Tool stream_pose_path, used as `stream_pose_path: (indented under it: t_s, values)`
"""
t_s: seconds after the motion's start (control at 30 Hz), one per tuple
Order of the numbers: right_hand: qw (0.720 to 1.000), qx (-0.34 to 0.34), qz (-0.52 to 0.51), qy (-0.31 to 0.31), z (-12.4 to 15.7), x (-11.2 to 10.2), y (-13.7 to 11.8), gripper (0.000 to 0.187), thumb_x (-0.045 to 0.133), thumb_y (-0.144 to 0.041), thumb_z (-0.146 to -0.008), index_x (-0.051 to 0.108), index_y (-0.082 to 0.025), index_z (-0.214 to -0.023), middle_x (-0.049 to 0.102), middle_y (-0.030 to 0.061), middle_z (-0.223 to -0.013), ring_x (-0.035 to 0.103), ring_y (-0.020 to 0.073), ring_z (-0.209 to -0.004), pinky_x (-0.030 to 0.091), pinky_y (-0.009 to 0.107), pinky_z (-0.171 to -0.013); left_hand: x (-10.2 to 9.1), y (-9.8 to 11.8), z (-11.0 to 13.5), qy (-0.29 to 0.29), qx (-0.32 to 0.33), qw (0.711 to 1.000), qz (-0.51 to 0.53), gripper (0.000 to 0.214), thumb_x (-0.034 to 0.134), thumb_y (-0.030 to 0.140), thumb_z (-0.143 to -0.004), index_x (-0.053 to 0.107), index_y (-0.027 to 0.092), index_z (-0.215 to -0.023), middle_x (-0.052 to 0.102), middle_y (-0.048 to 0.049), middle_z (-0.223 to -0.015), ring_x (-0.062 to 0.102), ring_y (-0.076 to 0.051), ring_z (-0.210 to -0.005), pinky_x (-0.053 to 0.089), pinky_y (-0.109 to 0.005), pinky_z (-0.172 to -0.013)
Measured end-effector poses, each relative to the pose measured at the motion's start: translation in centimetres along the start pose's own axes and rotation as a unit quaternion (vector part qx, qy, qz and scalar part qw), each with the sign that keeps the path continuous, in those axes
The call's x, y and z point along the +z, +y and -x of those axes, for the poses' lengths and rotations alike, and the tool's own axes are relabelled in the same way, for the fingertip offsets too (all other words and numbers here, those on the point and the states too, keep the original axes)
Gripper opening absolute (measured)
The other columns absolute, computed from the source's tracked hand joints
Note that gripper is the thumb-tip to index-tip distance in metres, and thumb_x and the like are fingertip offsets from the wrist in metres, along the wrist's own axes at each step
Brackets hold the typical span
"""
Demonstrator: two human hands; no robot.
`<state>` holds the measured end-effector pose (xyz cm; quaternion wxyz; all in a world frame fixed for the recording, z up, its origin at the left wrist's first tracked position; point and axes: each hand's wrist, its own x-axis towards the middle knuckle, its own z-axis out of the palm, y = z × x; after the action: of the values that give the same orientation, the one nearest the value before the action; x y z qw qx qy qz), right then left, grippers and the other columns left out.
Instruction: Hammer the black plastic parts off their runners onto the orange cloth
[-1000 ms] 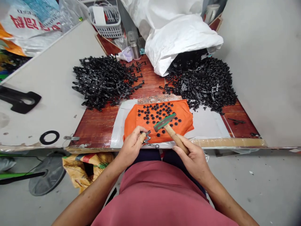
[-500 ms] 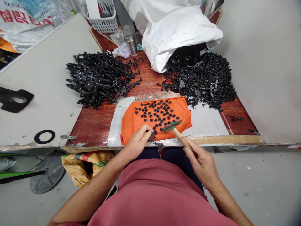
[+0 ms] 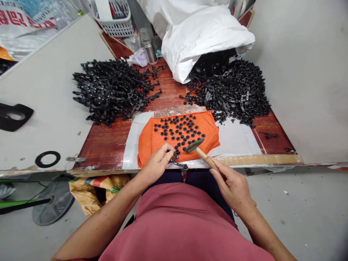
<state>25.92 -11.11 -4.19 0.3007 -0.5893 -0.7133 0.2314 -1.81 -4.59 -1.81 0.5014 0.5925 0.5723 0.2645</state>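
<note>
My left hand [image 3: 156, 165] pinches a small black metal part [image 3: 178, 164] at the near edge of an orange cloth [image 3: 152, 143]. Several small black round caps [image 3: 178, 130] lie spread over that cloth. My right hand [image 3: 232, 185] is wrapped round the wooden handle of a hammer [image 3: 202, 154]. Its green head [image 3: 194, 145] rests low over the cloth, just right of the held part.
A heap of black linked parts [image 3: 108, 90] lies at the back left of the wooden table [image 3: 108, 145], and a second heap [image 3: 231, 90] spills from a white sack [image 3: 201, 40] at the back right. A black ring [image 3: 47, 158] lies on the white board to the left. A grey basket [image 3: 114, 18] stands behind.
The hammer head has come down from a raised tilt to rest low on the cloth. My left hand has shifted slightly right with the part.
</note>
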Motion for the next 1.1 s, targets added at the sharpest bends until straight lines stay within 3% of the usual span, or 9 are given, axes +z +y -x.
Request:
stream_pose_path:
  t_s: [0.27,0.37,0.47,0.6,0.77,0.9,1.03,1.1]
  values:
    - [0.999,-0.025,0.029,-0.001,-0.1,-0.4,-0.8,0.043,0.051,-0.03,-0.106,0.058,-0.027,-0.149,0.073,0.0062,-0.133,0.074,0.0234,-0.112,0.057,0.035,-0.097,0.0,0.0,-0.1,0.003,0.019,0.998,-0.055,0.022,0.044,0.04,-0.099,0.052,0.021,-0.091,0.047,0.0045,-0.068,0.044,-0.013,-0.063,0.033,-0.025,-0.059]
    - [0.993,-0.07,0.085,0.032,-0.7,-1.1,-2.0,0.047,0.051,-0.027,-0.106,0.054,-0.028,-0.152,0.077,0.0072,-0.122,0.076,0.0216,-0.096,0.057,0.031,-0.086,-0.1,0.1,-0.1,-0.005,0.02,0.997,-0.069,0.022,0.042,0.04,-0.1,0.052,0.022,-0.093,0.05,0.0038,-0.071,0.047,-0.014,-0.067,0.034,-0.026,-0.062]
    - [0.978,-0.116,0.16,0.063,-1.3,-1.1,-2.8,0.047,0.051,-0.026,-0.106,0.055,-0.029,-0.152,0.078,0.0053,-0.098,0.072,0.0172,-0.072,0.05,0.028,-0.067,-0.3,0.3,-0.1,-0.013,0.02,0.996,-0.083,0.022,0.041,0.039,-0.101,0.053,0.022,-0.097,0.053,0.0029,-0.074,0.049,-0.015,-0.07,0.036,-0.027,-0.064]
    - [0.96,-0.137,0.242,0.017,-1.6,-0.6,-3.0,0.046,0.046,-0.024,-0.107,0.057,-0.027,-0.151,0.071,0.0019,-0.077,0.06,0.0144,-0.055,0.038,0.029,-0.053,-0.5,0.6,0.0,-0.015,0.023,0.993,-0.115,0.019,0.041,0.037,-0.1,0.052,0.022,-0.095,0.054,0.0026,-0.073,0.05,-0.017,-0.071,0.035,-0.028,-0.065]
    - [0.956,-0.147,0.24,0.079,-1.0,-0.2,-2.9,0.047,0.05,-0.023,-0.105,0.056,-0.028,-0.152,0.071,0.0024,-0.08,0.058,0.0139,-0.056,0.038,0.03,-0.057,-0.4,0.5,0.0,-0.017,0.03,0.992,-0.118,0.018,0.04,0.036,-0.1,0.052,0.023,-0.097,0.051,0.0037,-0.068,0.049,-0.017,-0.066,0.034,-0.029,-0.063]
    - [0.954,-0.155,0.256,0.032,-0.9,0.2,-2.8,0.045,0.046,-0.021,-0.106,0.059,-0.024,-0.15,0.069,0.0025,-0.078,0.06,0.0152,-0.058,0.038,0.03,-0.055,-0.4,0.6,-0.1,-0.019,0.021,0.99,-0.136,0.017,0.041,0.035,-0.099,0.052,0.023,-0.094,0.051,0.0035,-0.068,0.049,-0.017,-0.066,0.034,-0.029,-0.064]
    - [0.956,-0.142,0.252,0.054,-0.9,0.6,-2.6,0.046,0.049,-0.024,-0.106,0.057,-0.027,-0.151,0.074,0.0044,-0.088,0.06,0.0138,-0.056,0.041,0.028,-0.056,-0.6,0.5,-0.2,-0.015,0.026,0.99,-0.14,0.017,0.041,0.035,-0.099,0.053,0.023,-0.095,0.053,0.0029,-0.07,0.05,-0.017,-0.067,0.035,-0.029,-0.064]
    - [0.959,-0.132,0.248,0.026,-0.9,0.8,-2.6,0.046,0.048,-0.025,-0.106,0.057,-0.026,-0.151,0.074,0.0046,-0.087,0.061,0.0142,-0.056,0.042,0.028,-0.053,-0.5,0.3,-0.3,-0.01,0.028,0.99,-0.141,0.017,0.042,0.035,-0.098,0.053,0.023,-0.093,0.054,0.0031,-0.07,0.05,-0.017,-0.067,0.036,-0.028,-0.064]
